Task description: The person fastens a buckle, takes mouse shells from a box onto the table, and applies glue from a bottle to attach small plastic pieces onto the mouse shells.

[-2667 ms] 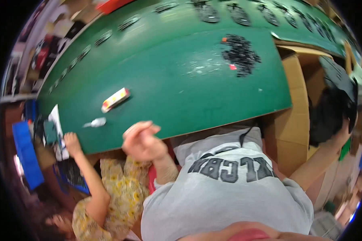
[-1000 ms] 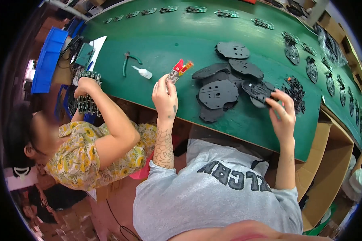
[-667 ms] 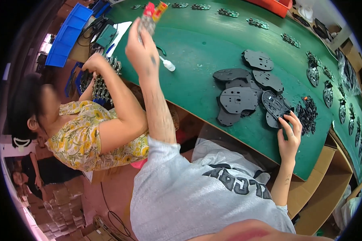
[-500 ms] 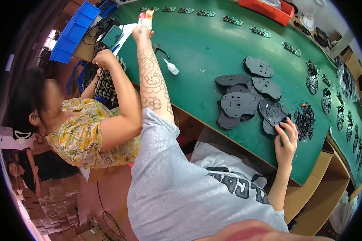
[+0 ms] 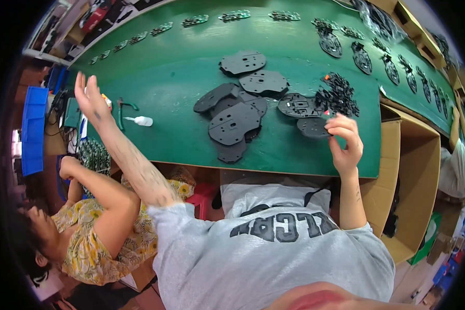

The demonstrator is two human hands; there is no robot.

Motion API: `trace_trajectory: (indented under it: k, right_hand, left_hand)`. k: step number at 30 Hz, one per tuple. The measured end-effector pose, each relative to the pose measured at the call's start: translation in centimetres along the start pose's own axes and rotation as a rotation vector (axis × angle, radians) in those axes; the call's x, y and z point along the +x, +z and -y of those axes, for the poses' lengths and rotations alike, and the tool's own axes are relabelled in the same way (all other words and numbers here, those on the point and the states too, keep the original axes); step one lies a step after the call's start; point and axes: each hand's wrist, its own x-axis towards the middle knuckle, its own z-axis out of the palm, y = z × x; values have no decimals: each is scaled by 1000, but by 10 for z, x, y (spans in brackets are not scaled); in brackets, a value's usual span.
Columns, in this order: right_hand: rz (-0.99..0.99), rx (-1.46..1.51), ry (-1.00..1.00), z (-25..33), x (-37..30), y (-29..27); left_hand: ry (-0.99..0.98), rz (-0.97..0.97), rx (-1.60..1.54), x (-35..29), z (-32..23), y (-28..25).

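At the far left, my left hand [image 5: 91,98] is open, its fingers stretched out and holding nothing. Partly hidden behind it is a small coloured packet [image 5: 107,101]. Green-handled pliers [image 5: 122,112] and a white squeeze bottle [image 5: 141,121] lie to its right. My right hand [image 5: 347,137] is closed, its fingers bent, with the fingertips at the right end of a flat black plate [image 5: 312,128]; what they pinch is too small to make out. Just beyond is an oval black shell [image 5: 298,105] with moulded detail inside. A heap of small black parts [image 5: 338,93] lies beyond the hand.
Several black plates [image 5: 235,124] are stacked mid-table on the green tabletop [image 5: 175,139]. Green circuit boards [image 5: 235,16] line the far edge, with black shells [image 5: 361,58] at right. An open cardboard box [image 5: 411,175] stands at the right; a co-worker [image 5: 108,227] sits at the left.
My view has turned, shifting the scene. My left hand has let go of the coloured packet, and its fingers are stretched out. My right fingers have bent, moving to the black plate's end.
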Motion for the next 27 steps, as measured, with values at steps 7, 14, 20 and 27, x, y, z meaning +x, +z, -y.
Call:
trace_trajectory:
  k: [7, 14, 20, 27]
  right_hand:
    - [-104, 522, 398, 22, -5, 8]
    - [-158, 477, 631, 27, -29, 3]
    - [-31, -171, 701, 17, -25, -18]
    - [316, -272, 101, 22, -20, -40]
  left_hand:
    - [529, 990, 607, -205, -114, 95]
    - [457, 854, 836, -204, -89, 142]
    - [391, 501, 271, -199, -144, 101]
    - [-49, 910, 39, -298, -138, 51]
